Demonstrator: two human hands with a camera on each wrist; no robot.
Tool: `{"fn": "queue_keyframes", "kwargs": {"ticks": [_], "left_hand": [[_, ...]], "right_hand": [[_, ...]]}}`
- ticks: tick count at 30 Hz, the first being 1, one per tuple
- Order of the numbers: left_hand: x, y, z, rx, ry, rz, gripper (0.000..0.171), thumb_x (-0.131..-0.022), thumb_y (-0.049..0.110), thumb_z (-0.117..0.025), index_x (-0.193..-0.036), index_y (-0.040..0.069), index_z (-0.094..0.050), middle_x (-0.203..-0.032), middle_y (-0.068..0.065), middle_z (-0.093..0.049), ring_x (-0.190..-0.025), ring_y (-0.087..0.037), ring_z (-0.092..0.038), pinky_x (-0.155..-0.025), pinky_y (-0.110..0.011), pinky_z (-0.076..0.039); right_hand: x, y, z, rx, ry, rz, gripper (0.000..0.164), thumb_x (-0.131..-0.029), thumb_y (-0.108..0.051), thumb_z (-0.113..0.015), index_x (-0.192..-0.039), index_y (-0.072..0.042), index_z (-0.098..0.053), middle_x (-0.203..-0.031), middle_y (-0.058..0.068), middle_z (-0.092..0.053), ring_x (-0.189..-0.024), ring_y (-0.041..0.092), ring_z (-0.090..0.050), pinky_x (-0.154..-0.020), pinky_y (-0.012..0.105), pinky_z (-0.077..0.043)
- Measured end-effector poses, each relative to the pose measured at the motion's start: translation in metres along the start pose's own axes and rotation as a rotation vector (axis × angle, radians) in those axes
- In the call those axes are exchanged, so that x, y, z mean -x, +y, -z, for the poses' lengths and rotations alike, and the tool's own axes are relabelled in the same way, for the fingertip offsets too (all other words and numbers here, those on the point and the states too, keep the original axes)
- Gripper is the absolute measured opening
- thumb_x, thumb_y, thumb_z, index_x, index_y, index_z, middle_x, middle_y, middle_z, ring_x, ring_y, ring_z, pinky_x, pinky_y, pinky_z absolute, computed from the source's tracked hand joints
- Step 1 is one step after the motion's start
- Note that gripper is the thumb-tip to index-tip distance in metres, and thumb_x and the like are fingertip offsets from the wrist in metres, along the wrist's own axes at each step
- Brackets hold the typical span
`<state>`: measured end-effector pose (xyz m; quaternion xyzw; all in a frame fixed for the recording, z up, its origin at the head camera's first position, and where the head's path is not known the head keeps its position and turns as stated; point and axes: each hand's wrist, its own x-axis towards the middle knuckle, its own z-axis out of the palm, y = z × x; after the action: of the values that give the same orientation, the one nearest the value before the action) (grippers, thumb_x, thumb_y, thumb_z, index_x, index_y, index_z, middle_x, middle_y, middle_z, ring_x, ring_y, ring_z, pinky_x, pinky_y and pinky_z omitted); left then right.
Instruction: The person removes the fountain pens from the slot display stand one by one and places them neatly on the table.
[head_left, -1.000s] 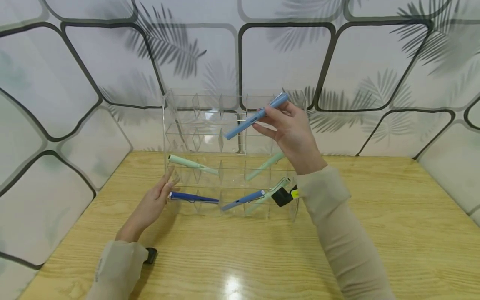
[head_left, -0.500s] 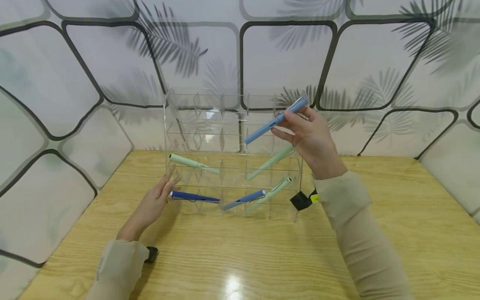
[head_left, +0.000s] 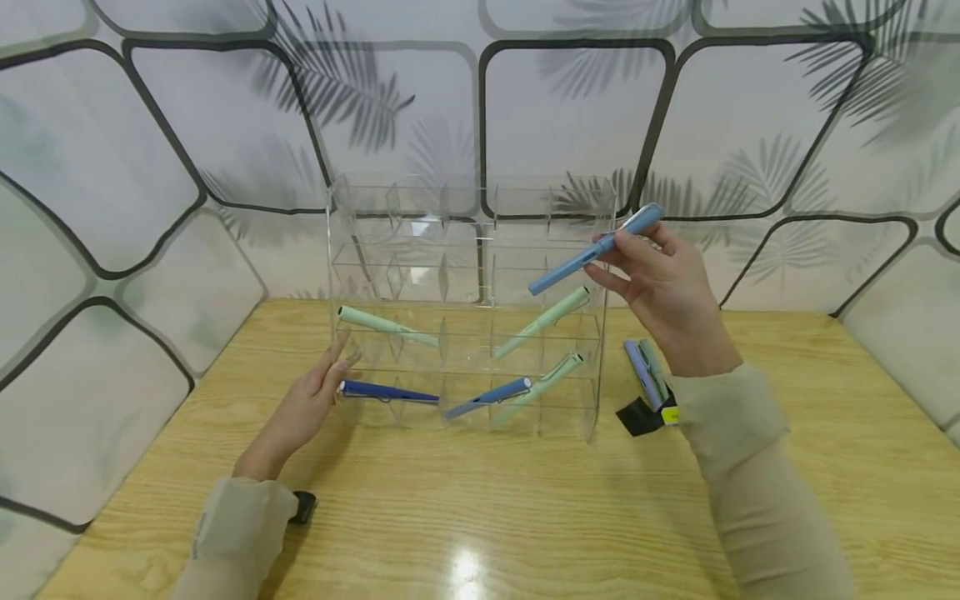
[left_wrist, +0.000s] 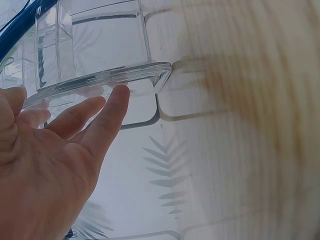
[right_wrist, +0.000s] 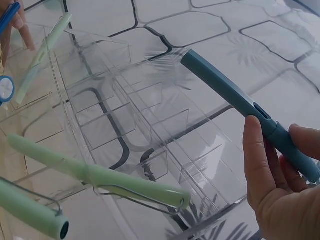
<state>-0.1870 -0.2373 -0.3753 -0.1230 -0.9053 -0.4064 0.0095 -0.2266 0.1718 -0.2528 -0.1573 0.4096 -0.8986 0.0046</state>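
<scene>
My right hand (head_left: 670,304) pinches a light blue capped pen (head_left: 592,250) between thumb and fingers, in the air at the right side of a clear acrylic rack (head_left: 467,310). The pen slants, its clip end up and to the right. My left hand (head_left: 296,417) touches the rack's left side panel; in the left wrist view its fingers (left_wrist: 107,117) extend against the clear edge. Pale green pens (head_left: 386,325) and blue pens (head_left: 390,392) lie slanted in the rack's two lower rows. Clear dividers split the upper rows.
Right of the rack, a purple pen (head_left: 642,375) and a green pen (head_left: 655,371) lie on the wood table (head_left: 480,508), beside a black piece with a yellow tag (head_left: 641,417). A patterned wall (head_left: 570,125) stands close behind the rack.
My right hand has moved right and slightly down with the light blue pen, from in front of the rack toward its right edge. The purple and green table pens are now uncovered. The left hand stays put.
</scene>
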Motion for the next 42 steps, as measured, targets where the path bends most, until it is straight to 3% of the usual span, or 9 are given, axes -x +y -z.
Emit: {"fn": "queue_keyframes", "kwargs": {"ticks": [9, 23, 32, 42], "left_hand": [[0.001, 0.001, 0.001, 0.008, -0.003, 0.004, 0.056, -0.115, 0.027, -0.026, -0.164, 0.010, -0.007, -0.133, -0.032, -0.059, -0.077, -0.027, -0.048, -0.073, -0.043, -0.043], [0.001, -0.001, 0.001, 0.017, 0.008, -0.012, 0.055, -0.115, 0.025, -0.027, -0.164, 0.008, -0.009, -0.132, -0.033, -0.059, -0.080, -0.028, -0.053, -0.075, -0.043, -0.045], [0.001, -0.001, 0.000, 0.015, 0.009, -0.014, 0.055, -0.115, 0.025, -0.027, -0.164, 0.008, -0.010, -0.131, -0.032, -0.060, -0.078, -0.028, -0.050, -0.075, -0.044, -0.043], [0.000, -0.001, -0.001, 0.017, 0.005, -0.026, 0.055, -0.115, 0.024, -0.027, -0.164, 0.006, -0.009, -0.137, -0.032, -0.055, -0.078, -0.028, -0.050, -0.075, -0.045, -0.044]], "right_hand": [[0.016, -0.010, 0.018, 0.005, 0.030, 0.009, 0.012, -0.099, 0.003, -0.060, -0.088, 0.001, -0.059, -0.091, 0.016, -0.070, -0.087, 0.026, -0.069, -0.081, 0.040, -0.058], [0.034, -0.019, 0.055, -0.069, 0.048, 0.005, 0.012, -0.101, 0.006, -0.055, -0.092, 0.004, -0.063, -0.091, 0.018, -0.069, -0.089, 0.029, -0.070, -0.081, 0.042, -0.058], [0.043, -0.034, 0.089, -0.076, 0.030, 0.000, 0.019, -0.103, 0.008, -0.047, -0.094, 0.008, -0.065, -0.091, 0.020, -0.070, -0.088, 0.032, -0.070, -0.081, 0.044, -0.058], [0.052, -0.051, 0.127, 0.023, 0.015, -0.026, 0.026, -0.104, 0.011, -0.043, -0.094, 0.006, -0.067, -0.096, 0.019, -0.072, -0.089, 0.031, -0.072, -0.082, 0.044, -0.058]]}}
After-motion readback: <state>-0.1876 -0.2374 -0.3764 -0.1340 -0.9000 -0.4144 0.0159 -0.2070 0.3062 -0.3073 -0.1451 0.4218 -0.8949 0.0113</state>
